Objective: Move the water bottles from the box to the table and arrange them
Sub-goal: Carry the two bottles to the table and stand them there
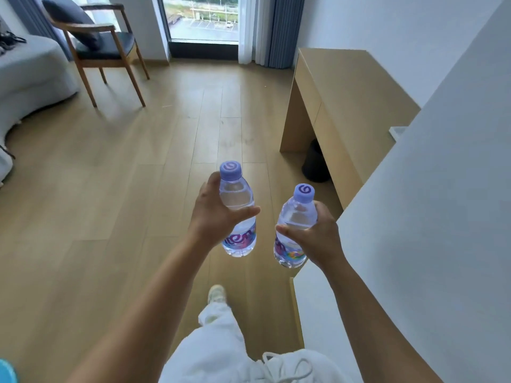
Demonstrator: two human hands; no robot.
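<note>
Item, lower frame: white trousers point(221, 352) and one pale shoe point(217, 293) on the wood floor point(110, 189), with two bare forearms reaching up toward frame centre. Item, centre: left hand point(211, 217), fingers and thumb wrapped round the shoulder of the left water bottle point(238, 217), thumb lying across its front; bottle upright, carried above the floor, touching nothing else. Item, just right of centre: right hand point(318, 236), curled round the upper body of the right water bottle point(294, 230), thumb on the near face; this bottle leans slightly left. The two bottles are near each other but apart. Handling, by judgement: both look full, so moderately heavy for their size; clear thin plastic walls probably yield under a squeeze and may be slick; purple caps appear sealed. The best hold is likely round the shoulder or the labelled waist, not by the cap. Item, right middle of the frame: light wooden desk point(345, 87) against the white wall, its visible top bare, a dark bin point(315, 164) beneath it. Item, upper left: wooden armchair point(102, 42) with dark cushion, grey sofa edge beside it. Item, top centre: window point(201, 17). The box is not in view.
</note>
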